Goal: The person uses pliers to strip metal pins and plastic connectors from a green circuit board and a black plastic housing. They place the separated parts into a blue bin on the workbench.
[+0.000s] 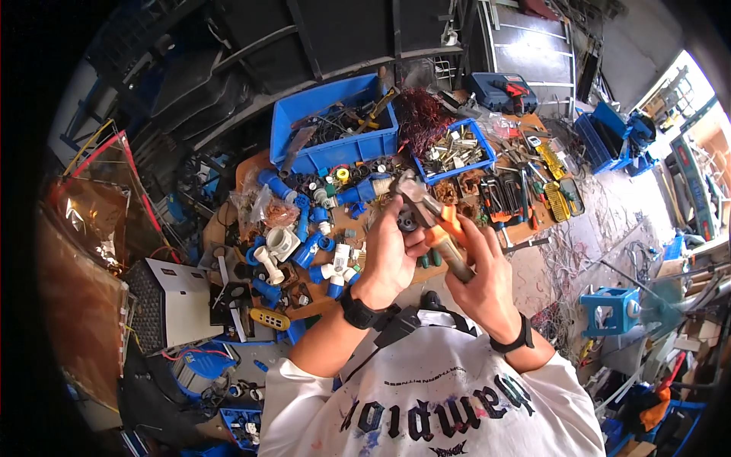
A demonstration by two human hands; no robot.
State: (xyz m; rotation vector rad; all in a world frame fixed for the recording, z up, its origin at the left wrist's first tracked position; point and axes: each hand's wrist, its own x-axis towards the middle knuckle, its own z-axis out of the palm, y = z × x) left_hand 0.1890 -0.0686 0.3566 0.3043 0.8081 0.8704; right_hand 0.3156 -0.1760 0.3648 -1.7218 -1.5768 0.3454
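Observation:
Both my hands are raised over the near edge of the workbench, close together. My right hand (485,278) is closed round the orange grips of a pair of pliers (423,199), with the metal head pointing up and left. One handle reaches down past my fingers. My left hand (386,251) is closed on a small black round part (408,222), just below the pliers' head. Whether the jaws touch that part cannot be made out. Behind my hands, blue and white pipe fittings (335,272) lie scattered on the bench.
A blue crate (335,157) of tools stands at the back left. Beside it are dark red tangled wire (423,120) and a blue tray (457,174) of metal pieces. Hand tools (525,186) lie on the right. A blue stool (609,311) stands at the right, a white case (183,305) at the left.

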